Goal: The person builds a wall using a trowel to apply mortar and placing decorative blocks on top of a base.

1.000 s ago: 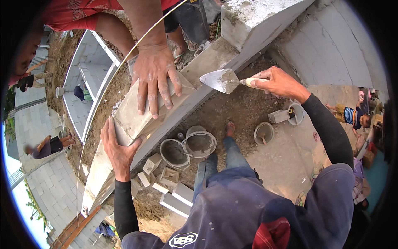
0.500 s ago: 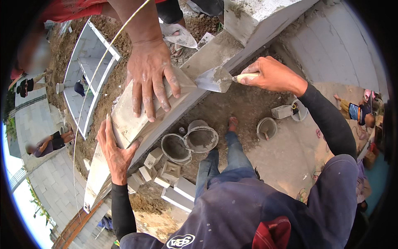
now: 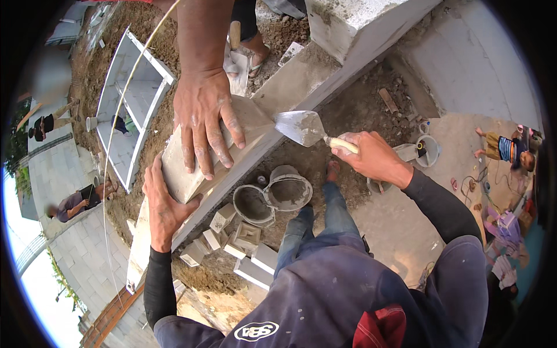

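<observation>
My left hand (image 3: 163, 204) grips the lower left end of a pale concrete block (image 3: 181, 160), thumb on one side and fingers on the other. The block lies on top of a narrow wall (image 3: 203, 204). From the top of the view, a co-worker's hand (image 3: 206, 119) presses flat on the same block with fingers spread. My right hand (image 3: 374, 158) is closed round the light handle of a pointed trowel (image 3: 301, 127). The trowel's tip is at the block's right end, and mortar smears its blade.
Two buckets of grey mortar (image 3: 253, 205) stand below the wall, with several small concrete blocks (image 3: 246, 236) beside them. A taller block (image 3: 360, 23) rises at the wall's far end. A pale line (image 3: 125, 95) runs down the left side. Other people (image 3: 507, 152) are at the right.
My right hand has come slightly left and lower, and the trowel blade has turned, its tip staying near the block's end. The co-worker's hand and my left hand stay on the block.
</observation>
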Motion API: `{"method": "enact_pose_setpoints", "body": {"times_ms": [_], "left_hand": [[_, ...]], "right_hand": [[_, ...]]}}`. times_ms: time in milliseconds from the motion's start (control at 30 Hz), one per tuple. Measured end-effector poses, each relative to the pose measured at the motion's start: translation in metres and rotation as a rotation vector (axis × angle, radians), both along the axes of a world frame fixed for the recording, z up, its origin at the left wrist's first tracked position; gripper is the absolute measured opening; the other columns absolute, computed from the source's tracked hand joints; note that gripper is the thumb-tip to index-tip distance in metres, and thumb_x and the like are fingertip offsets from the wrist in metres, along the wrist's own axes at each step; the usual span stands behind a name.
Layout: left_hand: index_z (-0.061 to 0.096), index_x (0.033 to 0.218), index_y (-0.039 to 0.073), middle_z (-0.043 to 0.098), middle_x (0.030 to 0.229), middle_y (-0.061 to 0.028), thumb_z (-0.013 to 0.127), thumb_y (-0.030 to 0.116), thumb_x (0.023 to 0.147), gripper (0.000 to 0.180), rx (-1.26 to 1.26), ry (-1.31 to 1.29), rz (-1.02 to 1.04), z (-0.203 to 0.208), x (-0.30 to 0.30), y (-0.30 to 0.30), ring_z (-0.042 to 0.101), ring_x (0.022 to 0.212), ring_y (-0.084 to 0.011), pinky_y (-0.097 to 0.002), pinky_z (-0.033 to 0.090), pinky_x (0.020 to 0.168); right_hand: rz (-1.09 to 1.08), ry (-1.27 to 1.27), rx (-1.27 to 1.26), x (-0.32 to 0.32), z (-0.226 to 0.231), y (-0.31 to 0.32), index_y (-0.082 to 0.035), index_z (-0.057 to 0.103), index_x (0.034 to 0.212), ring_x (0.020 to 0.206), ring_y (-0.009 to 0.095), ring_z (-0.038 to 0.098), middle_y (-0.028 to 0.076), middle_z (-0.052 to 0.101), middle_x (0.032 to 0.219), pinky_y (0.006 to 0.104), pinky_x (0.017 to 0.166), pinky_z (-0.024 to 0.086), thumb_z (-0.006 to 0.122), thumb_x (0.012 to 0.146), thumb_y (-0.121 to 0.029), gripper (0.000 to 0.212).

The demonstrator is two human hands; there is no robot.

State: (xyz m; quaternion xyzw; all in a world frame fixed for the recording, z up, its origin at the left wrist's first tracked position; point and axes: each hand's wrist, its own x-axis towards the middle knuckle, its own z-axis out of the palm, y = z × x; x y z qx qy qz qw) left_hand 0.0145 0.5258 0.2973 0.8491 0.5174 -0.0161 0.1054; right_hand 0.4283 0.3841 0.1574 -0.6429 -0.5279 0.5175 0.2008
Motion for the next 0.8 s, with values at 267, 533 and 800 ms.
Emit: {"method": "enact_pose_setpoints", "body": {"times_ms": [267,533,800], "left_hand": [[0.036,0.159,0.002,0.051,0.140,-0.0198,0.091,0.024,0.061,0.114,-0.007,-0.031,0.013,0.000,0.003,-0.002,0.051,0.133,-0.0393,-0.0494,0.036,0.115],[0.025,0.163,-0.001,0.048,0.144,-0.0227,0.093,0.023,0.062,0.124,0.033,0.047,-0.044,-0.005,-0.014,-0.009,0.046,0.138,-0.0410,-0.0519,0.032,0.120],[0.029,0.159,-0.002,0.049,0.139,-0.0212,0.092,0.026,0.064,0.118,-0.025,0.025,-0.030,-0.005,-0.015,-0.004,0.047,0.134,-0.0396,-0.0519,0.033,0.117]], "right_hand": [[0.172,-0.457,0.316,0.010,0.030,0.020,-0.005,0.076,0.110,0.073,0.044,0.072,0.023,0.073,0.078,0.0532,0.068,0.056,0.072,0.097,-0.034,0.032],[0.108,0.189,-0.313,0.003,0.014,0.019,0.000,0.064,0.110,0.049,0.014,0.057,0.002,0.053,0.061,0.0333,0.041,0.042,0.060,0.107,-0.039,0.039],[-0.289,0.416,-0.211,-0.106,-0.016,-0.061,-0.001,0.054,0.113,0.056,0.030,0.063,0.016,0.064,0.080,0.0422,0.051,0.050,0.056,0.109,-0.036,0.036]]}}
